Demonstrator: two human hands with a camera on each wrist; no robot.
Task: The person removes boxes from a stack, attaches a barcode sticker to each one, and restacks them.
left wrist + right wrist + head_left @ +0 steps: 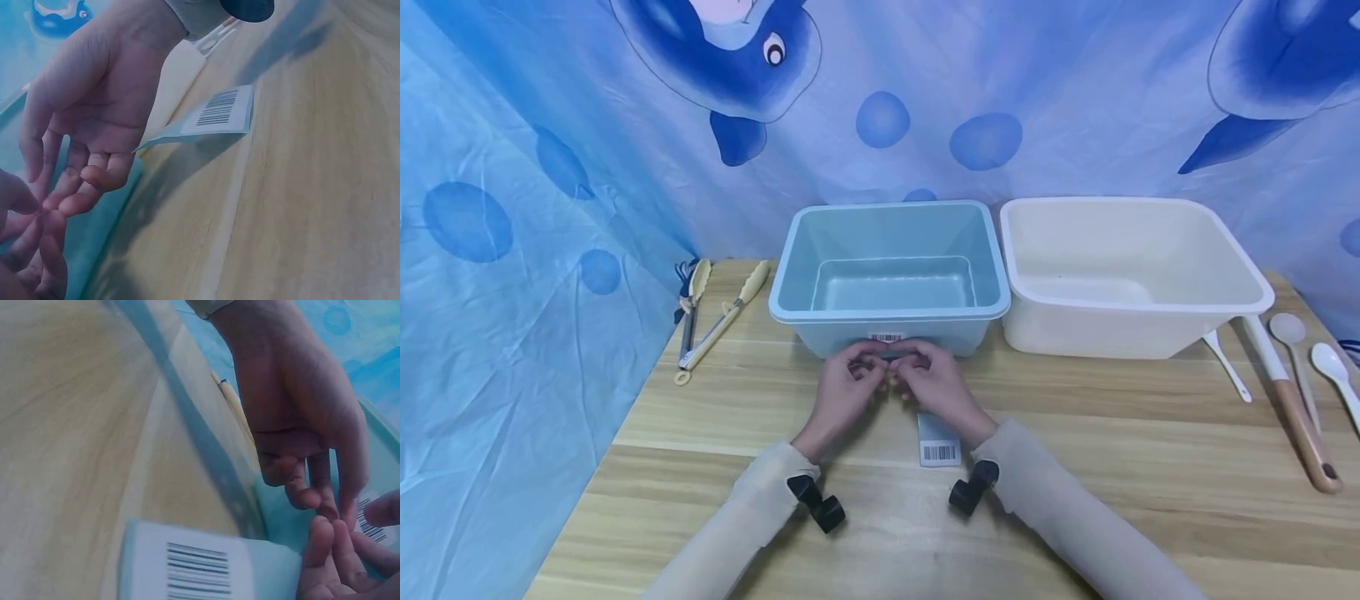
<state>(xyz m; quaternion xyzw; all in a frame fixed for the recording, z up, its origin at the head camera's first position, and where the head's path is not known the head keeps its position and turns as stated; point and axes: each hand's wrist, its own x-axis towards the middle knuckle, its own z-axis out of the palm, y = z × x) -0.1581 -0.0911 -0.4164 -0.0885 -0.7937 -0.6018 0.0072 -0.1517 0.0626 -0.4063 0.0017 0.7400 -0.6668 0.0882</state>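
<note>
My left hand and right hand meet low at the front of a light blue plastic bin. In the left wrist view the fingertips of both hands touch, thumbs and fingers bent inward. Anything pinched between them is hidden or too small to tell. Just above the fingers, a white barcode label sits on the bin's front wall. Below my right wrist is a pale blue tag with a barcode. Curving up from the table, it shows again in the left wrist view as a bent barcode tag.
To the right of the blue bin stands a white bin. Kitchen tongs lie at the left. At the right are a wooden-handled utensil, a small white utensil and spoons. A blue printed curtain hangs behind.
</note>
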